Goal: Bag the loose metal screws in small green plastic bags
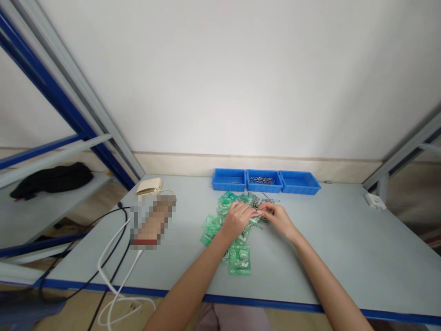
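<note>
My left hand [239,218] is closed, its fingers pressed together over a heap of small green plastic bags [240,259] with metal parts inside. My right hand [278,219] is closed in a pinch, its fingertips meeting those of my left hand. Green plastic shows just under the joined fingertips and looks like a small bag held between them; its contents are hidden. Loose screws [265,200] lie in a pile behind and around my fingers. More green bags [211,228] lie left of my left hand.
Three blue trays stand along the wall: the left tray [220,186] holds a thin piece or so, the middle tray [264,188] several screws, beside the right tray [301,189]. At left are a cream box [149,185], a pixelated object [155,223] and cables [115,230]. A white block [375,201] sits far right.
</note>
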### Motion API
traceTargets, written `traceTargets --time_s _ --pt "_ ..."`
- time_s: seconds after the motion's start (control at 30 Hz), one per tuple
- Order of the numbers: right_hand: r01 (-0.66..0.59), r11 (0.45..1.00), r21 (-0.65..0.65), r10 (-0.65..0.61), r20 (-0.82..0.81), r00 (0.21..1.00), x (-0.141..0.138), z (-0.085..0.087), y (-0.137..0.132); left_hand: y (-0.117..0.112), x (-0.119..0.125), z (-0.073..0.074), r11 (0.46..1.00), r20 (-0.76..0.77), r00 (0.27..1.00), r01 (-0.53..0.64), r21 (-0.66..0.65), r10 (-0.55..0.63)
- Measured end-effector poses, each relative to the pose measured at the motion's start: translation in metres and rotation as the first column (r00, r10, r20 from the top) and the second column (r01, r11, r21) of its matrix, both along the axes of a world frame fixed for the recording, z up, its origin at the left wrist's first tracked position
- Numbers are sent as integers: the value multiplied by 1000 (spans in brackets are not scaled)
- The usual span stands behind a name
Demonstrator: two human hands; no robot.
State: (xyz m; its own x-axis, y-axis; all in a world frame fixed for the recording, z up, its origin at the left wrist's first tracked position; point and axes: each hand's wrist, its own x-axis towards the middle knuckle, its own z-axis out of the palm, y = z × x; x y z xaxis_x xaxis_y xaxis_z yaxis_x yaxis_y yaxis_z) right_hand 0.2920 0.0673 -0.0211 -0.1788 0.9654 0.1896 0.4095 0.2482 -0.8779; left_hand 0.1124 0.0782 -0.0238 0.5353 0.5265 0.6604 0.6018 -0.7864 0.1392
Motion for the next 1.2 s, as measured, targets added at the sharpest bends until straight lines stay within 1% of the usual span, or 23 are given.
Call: traceTargets --time_s 0.13,0.23,0.27,0.33,0.43,0.53,0.6,0.73,0.87,1.07,1.2 --pt "6 999 -32 -9 -86 996 2 0 -2 -2 -1 3 998 45 999 2 66 -5" --pt "-26 998 -52 20 -114 993 4 2 -4 -2 -1 4 994 59 998 -19 112 13" --pt "-37 999 -38 34 -89 995 4 3 -6 -1 -1 4 992 62 998 -29 121 22" --pt "-40 999 27 40 18 999 5 6 -8 0 -1 4 991 68 997 -43 130 35" --pt "-18 988 154 -10 184 983 5 9 -11 2 -1 3 990 56 998 -47 130 41" --pt "7 978 211 -57 236 970 5 9 -12 3 -1 1 993 32 999 -31 113 27" --pt "12 980 196 -61 244 968 5 9 -11 4 -1 0 995 5 1000 -12 95 12" --pt "-34 989 144 -2 246 969 5 8 -10 5 -2 0 995 -82 996 -17 97 25" --pt "-48 990 131 21 195 981 6 7 -10 5 -3 2 992 -71 996 -41 119 50" --pt "9 979 204 -53 213 976 5 4 -10 6 -4 0 992 -113 993 -11 128 25" --pt "1 985 170 -43 246 968 2 5 -13 5 -4 -4 993 -175 984 -10 118 30"
